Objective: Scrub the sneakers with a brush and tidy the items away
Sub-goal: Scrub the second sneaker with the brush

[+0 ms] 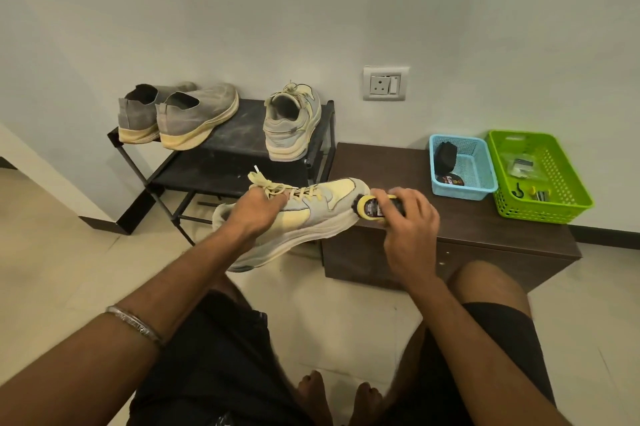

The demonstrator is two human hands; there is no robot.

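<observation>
The left hand (258, 209) is gripping a yellow-and-grey sneaker (311, 214) from above, with its fingers curled into the laces and tongue, and is holding the shoe tilted in the air in front of the person's knees. The toe is pointing toward the right hand (407, 217) and the heel is hanging down below the left wrist.

The right hand is wrapped around a yellow-handled brush (372, 206), thumb and fingers closed over its body. The dark bristle end is sticking out past the fingers and touching the sneaker's toe, so the shoe is spanning the gap between the two hands.

Just beyond and under the right hand, a low dark wooden desk (467, 231) is standing against the wall. On it, beyond the right hand, a blue basket (462, 171) is holding a dark object and a round tin, and a green basket (540, 176) is sitting just beside it, farther out to the right, with small items inside.

Beyond the left hand, a black shoe rack (239, 138) is carrying the matching sneaker (291, 122), heel toward the camera, directly past the held shoe's laces. A pair of grey slip-on shoes (176, 114) is resting on the same shelf, farther out to the left.
</observation>
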